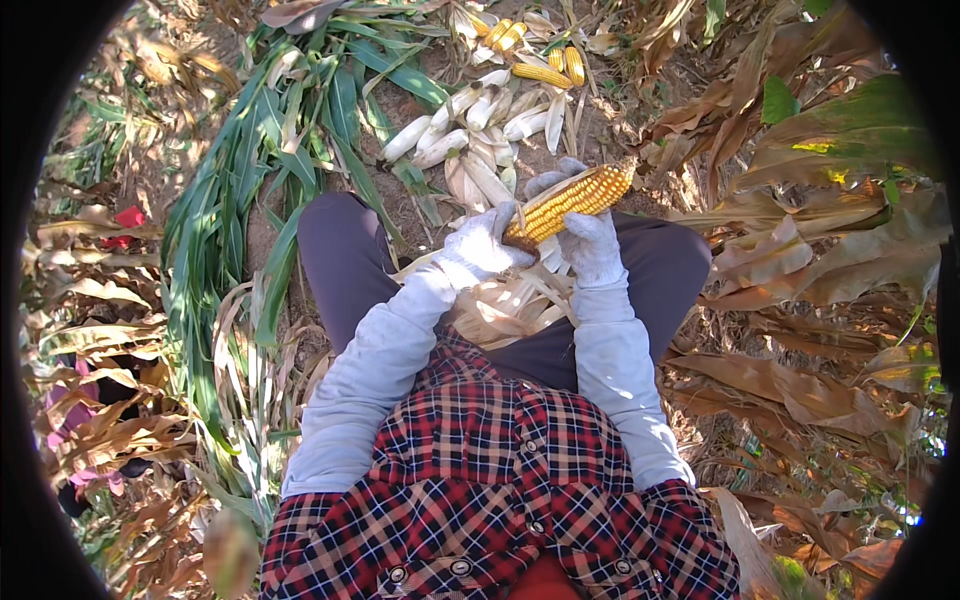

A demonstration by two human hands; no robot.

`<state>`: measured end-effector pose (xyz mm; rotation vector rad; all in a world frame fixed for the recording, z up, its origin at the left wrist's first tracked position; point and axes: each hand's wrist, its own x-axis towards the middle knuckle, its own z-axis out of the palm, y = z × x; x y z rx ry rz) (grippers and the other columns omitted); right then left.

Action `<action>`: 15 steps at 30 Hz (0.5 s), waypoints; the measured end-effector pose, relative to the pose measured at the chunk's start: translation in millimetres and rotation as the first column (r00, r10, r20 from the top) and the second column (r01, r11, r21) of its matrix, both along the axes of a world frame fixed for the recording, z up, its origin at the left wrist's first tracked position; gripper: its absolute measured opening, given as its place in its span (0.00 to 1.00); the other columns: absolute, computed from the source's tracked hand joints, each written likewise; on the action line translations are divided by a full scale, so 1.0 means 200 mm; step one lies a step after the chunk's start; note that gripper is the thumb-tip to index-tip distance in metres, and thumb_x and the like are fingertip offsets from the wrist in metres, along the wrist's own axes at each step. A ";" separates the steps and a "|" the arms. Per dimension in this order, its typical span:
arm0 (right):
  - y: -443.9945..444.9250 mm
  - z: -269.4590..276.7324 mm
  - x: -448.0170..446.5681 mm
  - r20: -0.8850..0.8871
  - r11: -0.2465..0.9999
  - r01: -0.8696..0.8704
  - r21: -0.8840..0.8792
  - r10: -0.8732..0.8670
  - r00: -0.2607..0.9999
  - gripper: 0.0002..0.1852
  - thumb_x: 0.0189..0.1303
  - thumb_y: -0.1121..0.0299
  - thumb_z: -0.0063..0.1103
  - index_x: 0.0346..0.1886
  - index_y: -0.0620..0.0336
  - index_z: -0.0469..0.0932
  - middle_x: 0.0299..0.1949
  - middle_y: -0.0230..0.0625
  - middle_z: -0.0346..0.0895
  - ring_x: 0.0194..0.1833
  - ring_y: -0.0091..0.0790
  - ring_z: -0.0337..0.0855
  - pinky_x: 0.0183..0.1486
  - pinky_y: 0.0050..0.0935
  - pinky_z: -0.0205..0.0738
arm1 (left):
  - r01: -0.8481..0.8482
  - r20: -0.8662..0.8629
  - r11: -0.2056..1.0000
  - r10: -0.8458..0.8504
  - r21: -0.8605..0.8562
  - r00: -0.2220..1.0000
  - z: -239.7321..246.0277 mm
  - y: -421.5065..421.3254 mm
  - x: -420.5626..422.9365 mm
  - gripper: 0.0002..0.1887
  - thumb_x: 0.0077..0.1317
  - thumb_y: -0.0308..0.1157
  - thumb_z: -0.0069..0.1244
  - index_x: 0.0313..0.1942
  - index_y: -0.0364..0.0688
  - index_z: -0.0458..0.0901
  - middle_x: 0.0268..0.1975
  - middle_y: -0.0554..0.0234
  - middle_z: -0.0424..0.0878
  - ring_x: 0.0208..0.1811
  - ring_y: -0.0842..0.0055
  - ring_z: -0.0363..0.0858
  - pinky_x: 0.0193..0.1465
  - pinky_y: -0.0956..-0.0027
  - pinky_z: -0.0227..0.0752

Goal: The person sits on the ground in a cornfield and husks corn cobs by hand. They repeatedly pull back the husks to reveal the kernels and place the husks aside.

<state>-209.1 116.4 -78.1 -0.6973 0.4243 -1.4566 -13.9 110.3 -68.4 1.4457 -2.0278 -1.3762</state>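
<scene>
A yellow ear of corn (574, 204), its kernels bared, lies slantwise between my gloved hands above my lap. My left hand (487, 244) grips its lower end, the thumb along its side. Around the middle of the ear is my right hand (589, 236), with the thumb in front and the fingers showing behind the far side. Both hands wear pale knitted gloves. Loose dry husks (510, 304) lie in my lap below the ear. Just beyond my hands, several ears in pale husks (465, 124) are heaped on the soil.
Husked yellow ears (540, 75) lie on the ground at the far side. Long green corn leaves (225, 202) are spread to my left. Dry brown corn stalks and leaves (795, 382) crowd my right. Red scraps (129, 217) and dark pink cloth (71, 405) show among leaves at far left.
</scene>
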 end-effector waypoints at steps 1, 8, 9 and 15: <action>-0.01 -0.01 0.01 0.007 1.000 0.018 -0.009 -0.018 1.000 0.40 0.53 0.68 0.75 0.70 0.60 0.66 0.58 0.48 0.78 0.58 0.48 0.82 0.66 0.48 0.77 | -0.047 -0.012 0.997 0.046 -0.054 0.999 -0.01 0.01 -0.01 0.42 0.51 0.48 0.70 0.65 0.39 0.74 0.61 0.45 0.81 0.63 0.51 0.79 0.64 0.55 0.73; -0.01 -0.10 0.10 -0.303 0.953 0.206 0.224 -0.132 0.944 0.27 0.61 0.72 0.70 0.63 0.64 0.73 0.54 0.37 0.82 0.51 0.30 0.83 0.57 0.30 0.78 | -0.205 -0.047 0.874 0.205 -0.441 0.978 -0.11 0.02 -0.01 0.33 0.56 0.40 0.69 0.60 0.37 0.79 0.52 0.47 0.83 0.58 0.54 0.82 0.62 0.57 0.75; 0.00 -0.11 0.09 -0.339 0.951 0.201 0.236 -0.113 0.934 0.27 0.61 0.72 0.71 0.63 0.65 0.74 0.53 0.36 0.83 0.49 0.29 0.83 0.57 0.30 0.78 | -0.201 -0.055 0.907 0.195 -0.369 0.979 -0.10 0.01 0.00 0.31 0.57 0.39 0.68 0.60 0.37 0.79 0.52 0.48 0.83 0.57 0.55 0.83 0.61 0.57 0.75; 0.00 -0.14 0.10 -0.582 0.977 0.183 0.111 -0.085 0.808 0.26 0.57 0.77 0.70 0.60 0.65 0.77 0.54 0.36 0.83 0.52 0.31 0.84 0.58 0.29 0.77 | -0.216 -0.244 0.809 0.093 -0.547 0.965 0.04 -0.07 0.02 0.20 0.61 0.37 0.63 0.53 0.43 0.84 0.48 0.50 0.85 0.52 0.54 0.84 0.56 0.57 0.77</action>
